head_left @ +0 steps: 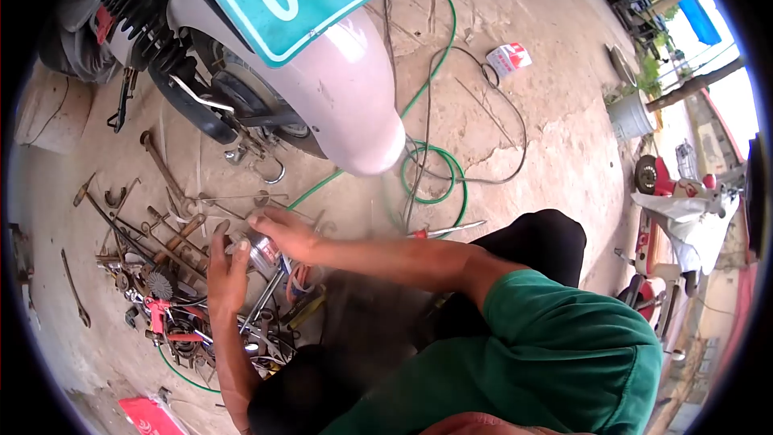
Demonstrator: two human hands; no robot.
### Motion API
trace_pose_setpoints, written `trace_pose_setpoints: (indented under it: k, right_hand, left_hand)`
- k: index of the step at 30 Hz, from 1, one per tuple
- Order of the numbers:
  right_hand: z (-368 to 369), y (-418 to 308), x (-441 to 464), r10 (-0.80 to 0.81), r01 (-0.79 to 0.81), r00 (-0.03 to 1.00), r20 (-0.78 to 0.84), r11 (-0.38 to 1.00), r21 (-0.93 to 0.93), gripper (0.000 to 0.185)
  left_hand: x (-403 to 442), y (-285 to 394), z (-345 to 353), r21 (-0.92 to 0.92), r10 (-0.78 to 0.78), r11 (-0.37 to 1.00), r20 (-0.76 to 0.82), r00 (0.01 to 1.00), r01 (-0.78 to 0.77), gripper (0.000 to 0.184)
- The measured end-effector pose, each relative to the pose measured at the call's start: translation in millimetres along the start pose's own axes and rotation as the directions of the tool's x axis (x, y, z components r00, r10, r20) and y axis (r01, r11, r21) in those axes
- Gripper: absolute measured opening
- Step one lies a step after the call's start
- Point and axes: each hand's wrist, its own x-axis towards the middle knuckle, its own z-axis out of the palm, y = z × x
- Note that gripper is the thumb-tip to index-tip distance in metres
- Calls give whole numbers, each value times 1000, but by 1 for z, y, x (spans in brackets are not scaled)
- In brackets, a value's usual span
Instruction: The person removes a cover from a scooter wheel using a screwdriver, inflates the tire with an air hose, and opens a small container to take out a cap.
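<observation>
Between my two hands is a small shiny silvery can (264,253) with some reddish marking, above a heap of hand tools. My right hand (283,234) reaches in from the right, its fingers closed over the can's upper side. My left hand (229,270) comes up from below, with thumb and fingers closed at the can's left side; what lies between those fingers is partly hidden. Wrenches, rods and other metal tools (173,246) lie right beside and under the hands. A red-handled tool (157,318) rests in the heap's lower left.
A scooter's pale rear fender (354,105) with a green plate (314,0) stands ahead. Green hose (439,163) coils on the concrete near a red-handled screwdriver (447,230). A white-red box (508,58), a bucket (632,116) and a red-white scooter (668,234) are farther off.
</observation>
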Motion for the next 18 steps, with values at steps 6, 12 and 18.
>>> trace_pose_setpoints:
  k: [6,12,18]
  right_hand:
    - [-3,20,25,-15,11,1000,21,984,176,42]
    - [4,11,14,-286,283,957,-57,958,-54,42]
    - [0,26,31,-37,47,999,-34,927,372,37]
  left_hand:
    - [-5,-4,6,404,478,797,31,878,-449,98]
    - [18,-30,12,-427,-214,878,58,975,218,68]
    - [23,-61,1,-497,-306,787,198,931,364,75]
